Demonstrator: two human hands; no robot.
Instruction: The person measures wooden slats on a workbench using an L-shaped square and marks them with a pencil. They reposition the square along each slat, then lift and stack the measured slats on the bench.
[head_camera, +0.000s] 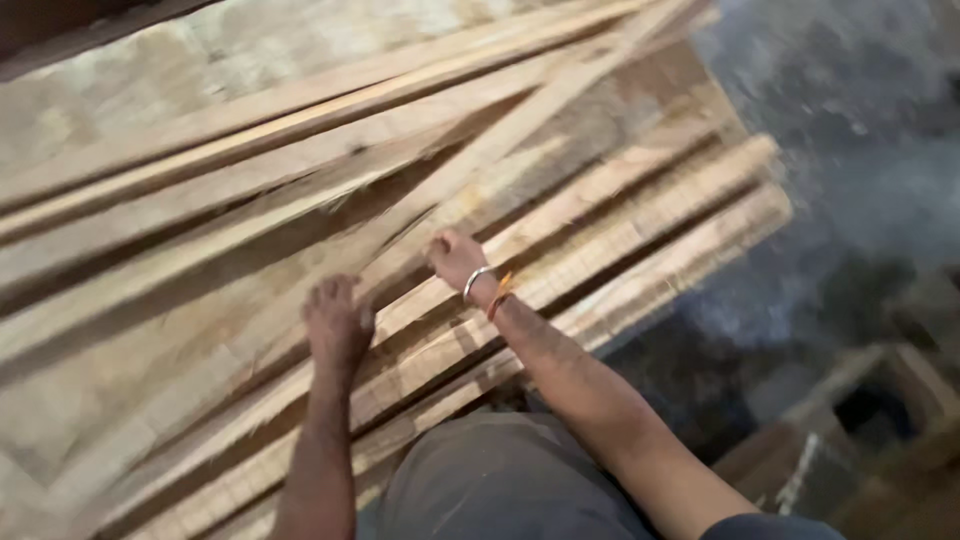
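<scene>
Wooden slats lie stacked slantwise over a wide board; the left hand is pressed flat on the pile, the right hand curled over one slat's edge, grip closure unclear; lifting it seemingly calls for a firmer hold

From my feed, dusty grey floor at right, wooden crate (open-topped, blurred) lower right, dark wall edge top left
</scene>
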